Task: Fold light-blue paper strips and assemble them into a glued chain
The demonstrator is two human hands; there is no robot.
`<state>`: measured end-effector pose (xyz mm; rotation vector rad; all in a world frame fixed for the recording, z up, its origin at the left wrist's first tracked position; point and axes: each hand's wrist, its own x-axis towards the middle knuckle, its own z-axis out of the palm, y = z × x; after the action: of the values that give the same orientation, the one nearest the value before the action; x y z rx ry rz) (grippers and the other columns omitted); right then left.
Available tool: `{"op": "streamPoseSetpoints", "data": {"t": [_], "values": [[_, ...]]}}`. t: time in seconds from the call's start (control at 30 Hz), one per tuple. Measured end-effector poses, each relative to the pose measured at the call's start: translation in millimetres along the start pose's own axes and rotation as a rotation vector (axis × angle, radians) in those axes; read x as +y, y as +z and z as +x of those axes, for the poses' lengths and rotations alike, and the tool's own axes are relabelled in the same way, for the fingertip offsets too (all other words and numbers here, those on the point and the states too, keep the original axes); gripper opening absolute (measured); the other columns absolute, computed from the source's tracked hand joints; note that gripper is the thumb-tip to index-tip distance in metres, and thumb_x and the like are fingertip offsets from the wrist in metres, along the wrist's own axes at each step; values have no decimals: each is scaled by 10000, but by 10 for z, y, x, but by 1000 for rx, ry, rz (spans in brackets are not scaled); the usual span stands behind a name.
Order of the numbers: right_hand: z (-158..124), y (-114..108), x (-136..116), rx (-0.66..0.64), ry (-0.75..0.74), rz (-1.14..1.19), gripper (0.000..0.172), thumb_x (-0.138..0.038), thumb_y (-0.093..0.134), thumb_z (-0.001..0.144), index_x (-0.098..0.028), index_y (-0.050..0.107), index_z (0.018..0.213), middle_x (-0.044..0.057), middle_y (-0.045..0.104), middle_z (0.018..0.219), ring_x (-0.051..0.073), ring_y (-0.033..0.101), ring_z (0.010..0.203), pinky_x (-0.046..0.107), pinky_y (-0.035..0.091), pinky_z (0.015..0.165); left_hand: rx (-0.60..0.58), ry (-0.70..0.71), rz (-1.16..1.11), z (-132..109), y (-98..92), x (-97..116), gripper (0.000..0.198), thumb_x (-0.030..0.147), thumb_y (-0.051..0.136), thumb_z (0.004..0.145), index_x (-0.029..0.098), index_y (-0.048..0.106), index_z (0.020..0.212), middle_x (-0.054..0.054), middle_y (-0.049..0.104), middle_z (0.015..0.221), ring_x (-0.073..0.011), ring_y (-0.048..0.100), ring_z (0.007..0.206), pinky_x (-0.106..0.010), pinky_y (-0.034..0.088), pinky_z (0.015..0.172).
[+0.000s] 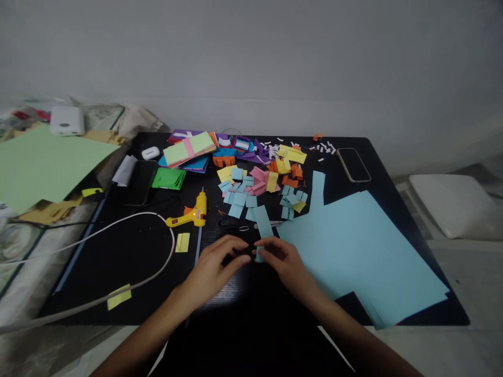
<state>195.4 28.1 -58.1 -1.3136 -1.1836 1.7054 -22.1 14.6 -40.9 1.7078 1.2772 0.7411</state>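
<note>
Both my hands rest low on a black table (129, 262), fingertips meeting at its middle. My right hand (285, 262) pinches a small light-blue paper piece (259, 254). My left hand (214, 267) lies beside it with fingers curled toward the same piece; whether it grips it I cannot tell. A light-blue paper strip (262, 220) lies just beyond my fingers. Large light-blue sheets (361, 251) spread to the right of my right hand. A yellow glue gun (190, 214) lies to the left, past my left hand.
Small blue, pink, yellow and orange paper pieces (255, 183) pile up at the table's middle back. A white cable (118, 225) loops on the left. Phones (353, 164) (140, 180), an earbud case (150, 152), green paper (168, 178), scissors (239, 226) and yellow slips (182, 242) lie about.
</note>
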Motion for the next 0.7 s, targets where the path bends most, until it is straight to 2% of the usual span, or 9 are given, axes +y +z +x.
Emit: {"op": "streamPoseSetpoints", "data": {"t": [0.07,0.17,0.23,0.3,0.37,0.43,0.57,0.7], "values": [[81,-77,-33,39,0,77,316,-494,786,869,-225,770,1035,66,765,1054,261,762,1027,436,643,929,114,34,87,59,-151,-10,161,326,605,1037,236,716,1110,-45,748,1096,-181,715,912,-308,582,828],[177,-244,-92,185,-104,58,405,-566,804,849,-231,754,1071,80,754,1086,276,760,1048,486,648,965,261,71,286,87,-432,-153,159,240,551,1026,224,702,1073,-61,749,1101,-225,715,1032,-360,566,938],[221,-346,-146,322,-178,11,418,-547,819,850,-244,737,1128,73,744,1094,263,764,1021,503,629,1007,346,67,478,87,-611,-309,255,137,511,958,199,681,1139,-104,723,1191,-275,687,1144,-423,538,1025],[251,-396,-206,378,-222,22,434,-500,867,817,-254,731,1147,66,717,1134,268,758,1063,496,615,1037,379,-3,698,101,-747,-472,433,92,535,848,155,641,1264,-169,664,1305,-353,627,1239,-508,498,1081],[274,-375,-258,340,-206,72,468,-461,907,778,-262,722,1158,48,707,1097,265,769,1043,490,614,1041,328,-73,871,140,-823,-608,531,104,561,800,134,618,1326,-208,617,1368,-409,598,1250,-561,489,1061],[295,-301,-294,259,-150,146,498,-435,930,752,-262,710,1164,31,702,1040,259,787,992,491,627,1016,286,-129,943,196,-852,-698,513,129,561,811,144,625,1320,-217,617,1361,-428,607,1205,-578,510,993],[361,-142,-316,120,-60,268,491,-414,929,745,-248,704,1149,17,711,1000,249,805,943,479,656,958,257,-93,894,280,-903,-753,362,181,542,858,138,634,1205,-199,651,1214,-383,650,1101,-526,532,953],[468,-99,-267,56,-42,271,428,-434,914,753,-221,736,1079,36,765,984,242,802,960,491,640,1005,339,10,769,259,-1027,-701,311,264,559,900,167,596,1193,-147,650,1179,-319,675,1061,-421,555,894]]}}
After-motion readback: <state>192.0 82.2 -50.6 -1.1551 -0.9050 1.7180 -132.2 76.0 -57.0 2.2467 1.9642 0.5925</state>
